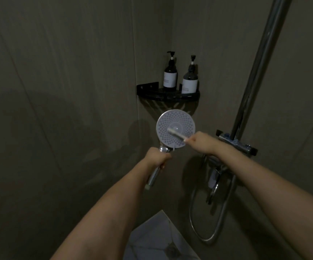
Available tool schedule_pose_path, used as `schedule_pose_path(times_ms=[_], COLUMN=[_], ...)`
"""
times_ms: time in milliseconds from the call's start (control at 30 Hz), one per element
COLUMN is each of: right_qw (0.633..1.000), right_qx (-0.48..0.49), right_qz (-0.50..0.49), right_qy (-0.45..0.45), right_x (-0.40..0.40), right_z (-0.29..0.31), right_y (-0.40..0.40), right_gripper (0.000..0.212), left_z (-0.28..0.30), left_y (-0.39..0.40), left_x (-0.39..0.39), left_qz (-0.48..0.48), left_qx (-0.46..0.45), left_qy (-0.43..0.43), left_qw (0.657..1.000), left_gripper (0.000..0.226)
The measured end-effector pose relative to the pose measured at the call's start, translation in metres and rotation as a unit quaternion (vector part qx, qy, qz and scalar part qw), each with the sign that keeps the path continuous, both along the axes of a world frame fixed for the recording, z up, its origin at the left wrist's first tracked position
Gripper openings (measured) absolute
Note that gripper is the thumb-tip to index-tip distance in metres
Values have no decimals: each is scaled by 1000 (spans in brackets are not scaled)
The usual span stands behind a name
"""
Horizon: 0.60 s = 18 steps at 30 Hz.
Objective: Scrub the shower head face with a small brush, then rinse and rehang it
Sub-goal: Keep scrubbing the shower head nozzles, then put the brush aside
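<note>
Chrome handle low and nearest me, wrapped tight in the left hand [156,158], whose fingers [166,158] close round it; the shower head [175,128] rises from it, face turned toward us. The right hand [200,142] pinches the small brush [177,133], its long axis slanting up-left from that grip, bristles touching the face's centre. Beyond, the rail [258,66] waits for the rehang

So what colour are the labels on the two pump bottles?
White labels on dark pump bottles, seen in the head view.
</note>
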State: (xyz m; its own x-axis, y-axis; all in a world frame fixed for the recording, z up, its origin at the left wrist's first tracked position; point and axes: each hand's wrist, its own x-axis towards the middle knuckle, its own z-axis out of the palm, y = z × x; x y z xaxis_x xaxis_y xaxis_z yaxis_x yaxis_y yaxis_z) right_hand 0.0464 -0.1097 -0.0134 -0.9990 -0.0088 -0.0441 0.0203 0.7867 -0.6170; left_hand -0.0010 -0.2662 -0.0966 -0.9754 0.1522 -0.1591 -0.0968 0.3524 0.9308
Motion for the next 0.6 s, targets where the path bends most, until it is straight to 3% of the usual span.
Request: schedule_pose_path(times_ms=[167, 233, 333, 533, 600], right_qw=[996, 998, 995, 981, 982], right_qx=[-76, -47, 76, 171, 168], right_qz=[2, 31, 68, 48, 71], right_qy=[38, 36, -4, 79, 53], right_x=[0, 4, 7, -3, 0], right_z=[4, 7, 4, 1, -2], right_y=[24, 27, 17, -4, -7], right_gripper=[55, 56, 54, 47, 45], left_z=[3, 12, 25, 38, 39], left_y=[-3, -5, -6, -3, -5], left_x=[3, 3, 2, 1, -1], left_qz=[-39, -62, -65, -65, -64], left_qx=[175, 246, 324, 319, 322], left_qy=[-76, -117, -105, -79, -63], left_qw=[981, 960, 938, 942, 943], left_gripper=[29, 40, 56, 71, 69])
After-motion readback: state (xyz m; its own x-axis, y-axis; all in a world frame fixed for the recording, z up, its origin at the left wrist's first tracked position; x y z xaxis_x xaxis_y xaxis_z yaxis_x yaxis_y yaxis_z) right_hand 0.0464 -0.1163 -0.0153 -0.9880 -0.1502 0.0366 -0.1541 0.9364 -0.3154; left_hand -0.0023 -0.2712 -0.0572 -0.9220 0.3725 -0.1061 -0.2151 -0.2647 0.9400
